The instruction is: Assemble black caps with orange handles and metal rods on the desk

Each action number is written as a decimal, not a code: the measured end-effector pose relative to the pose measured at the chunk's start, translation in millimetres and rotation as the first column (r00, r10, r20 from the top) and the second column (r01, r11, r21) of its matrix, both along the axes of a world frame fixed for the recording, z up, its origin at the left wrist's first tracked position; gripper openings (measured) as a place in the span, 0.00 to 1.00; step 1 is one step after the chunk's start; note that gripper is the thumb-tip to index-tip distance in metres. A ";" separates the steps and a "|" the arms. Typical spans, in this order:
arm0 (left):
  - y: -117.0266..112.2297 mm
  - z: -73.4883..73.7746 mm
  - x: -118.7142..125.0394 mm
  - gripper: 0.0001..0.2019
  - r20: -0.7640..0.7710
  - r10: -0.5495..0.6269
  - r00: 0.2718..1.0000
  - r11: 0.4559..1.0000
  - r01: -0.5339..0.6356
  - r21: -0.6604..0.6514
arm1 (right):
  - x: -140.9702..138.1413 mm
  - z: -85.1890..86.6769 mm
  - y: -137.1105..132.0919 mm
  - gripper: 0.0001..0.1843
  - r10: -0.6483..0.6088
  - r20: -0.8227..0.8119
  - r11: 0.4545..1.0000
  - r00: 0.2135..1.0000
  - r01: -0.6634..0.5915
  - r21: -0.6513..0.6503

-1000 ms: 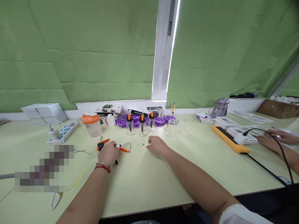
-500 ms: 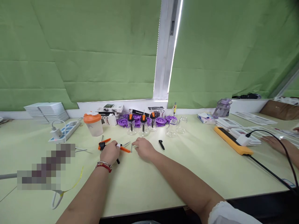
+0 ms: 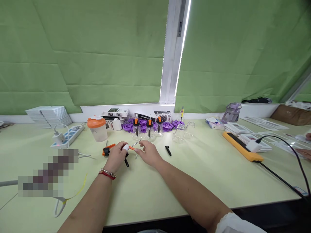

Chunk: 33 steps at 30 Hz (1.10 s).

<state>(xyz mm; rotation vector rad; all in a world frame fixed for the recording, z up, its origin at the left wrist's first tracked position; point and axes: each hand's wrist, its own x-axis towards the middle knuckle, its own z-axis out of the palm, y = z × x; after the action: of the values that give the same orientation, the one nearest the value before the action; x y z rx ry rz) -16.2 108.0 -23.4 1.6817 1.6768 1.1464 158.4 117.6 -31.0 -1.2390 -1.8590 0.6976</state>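
My left hand [image 3: 117,157] is closed round a small tool with an orange and black handle and a thin metal rod [image 3: 134,144]; one fingertip is wrapped in white tape. My right hand [image 3: 148,153] is beside it, fingers pinched at the metal rod's end, just above the pale green table [image 3: 170,181]. A second orange and black tool [image 3: 107,149] lies just left of my left hand. A small black part [image 3: 167,150] lies on the table right of my right hand.
Behind my hands stand glass flasks with orange and black stoppers [image 3: 148,128], empty flasks [image 3: 178,133], purple round parts [image 3: 167,125], small boxes [image 3: 114,113] and an orange-lidded cup [image 3: 97,128]. A power strip [image 3: 69,136] lies left, a yellow strip with cable [image 3: 241,147] right. Another person's hand [image 3: 305,152] is far right.
My left hand has lifted the orange-handled tool off the table. My right hand left the small black part on the table and moved left to the tool's metal rod.
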 end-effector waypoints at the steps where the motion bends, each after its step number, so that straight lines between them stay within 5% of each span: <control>1: -1.8 0.7 3.4 0.16 0.012 -0.024 1.000 1.000 0.024 0.020 | -1.5 0.5 -1.6 0.25 -0.003 -0.108 0.996 0.994 -0.007 -0.093; 5: -5.7 2.3 11.8 0.17 -0.039 -0.049 0.998 0.998 0.050 0.036 | -5.1 -0.1 -1.2 0.21 -0.050 -0.473 0.887 0.880 -0.179 -0.426; 11: -1.2 -0.1 3.8 0.16 -0.017 0.000 1.000 0.999 0.000 0.038 | 21.4 7.6 19.1 0.13 -0.298 -0.671 0.912 0.679 -0.004 -0.409; 13: 1.2 -1.0 -1.4 0.14 -0.033 0.053 0.998 0.998 -0.053 0.029 | 38.2 10.7 22.6 0.10 -0.324 -0.670 0.913 0.668 0.035 -0.406; 18: 6.5 -3.8 -9.7 0.13 -0.302 0.151 0.941 0.972 -0.198 -0.130 | 66.7 8.9 18.6 0.08 -0.303 -0.577 0.888 0.758 0.005 -0.459; 25: 7.1 -7.5 -10.0 0.11 -0.477 0.085 0.875 0.934 -0.236 -0.266 | 50.9 3.1 10.3 0.13 -0.251 -0.430 0.875 0.867 0.013 -0.484; 30: 9.2 -6.0 -19.6 0.11 -0.520 0.131 0.844 0.924 -0.294 -0.244 | 20.1 1.8 2.5 0.19 -0.076 -0.103 0.923 0.992 0.031 -0.384; 33: 12.2 -5.7 -27.8 0.13 -0.546 0.170 0.820 0.918 -0.333 -0.215 | -6.3 6.5 -1.7 0.14 -0.035 0.240 0.979 0.970 0.082 -0.188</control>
<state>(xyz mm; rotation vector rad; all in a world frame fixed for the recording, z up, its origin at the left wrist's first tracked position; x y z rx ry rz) -44.1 120.3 -29.1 1.6904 2.3350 0.5008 152.1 115.9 -24.4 -1.5565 -1.9712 0.7427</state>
